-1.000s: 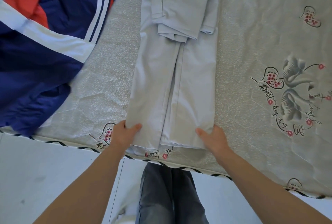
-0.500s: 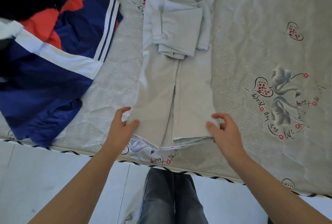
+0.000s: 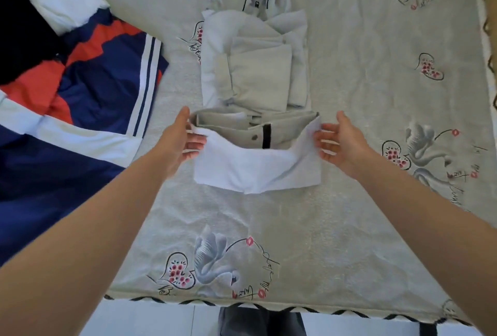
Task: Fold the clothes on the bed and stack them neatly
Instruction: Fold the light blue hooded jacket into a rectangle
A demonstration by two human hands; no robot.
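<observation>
A light grey jacket [image 3: 256, 77] lies lengthwise in the middle of the bed, its sleeves folded over its chest. Its lower hem [image 3: 255, 168] is doubled back toward the collar, the white lining showing, and the fold sags in the middle with both corners raised. My left hand [image 3: 180, 139] is at the fold's left corner, fingers straight and touching the cloth. At the right corner is my right hand [image 3: 338, 139], fingers spread with the tips against the cloth and the thumb apart from it.
A navy, red and white garment [image 3: 80, 98] lies crumpled on the left of the bed, with dark cloth [image 3: 24, 39] behind it. The printed grey sheet [image 3: 376, 228] covers the bed; its near edge [image 3: 269, 306] borders a white tiled floor.
Both hands have carried the jacket's hem from the bed's near edge up toward the collar, doubling the lower half over. My pinching fingers have straightened out.
</observation>
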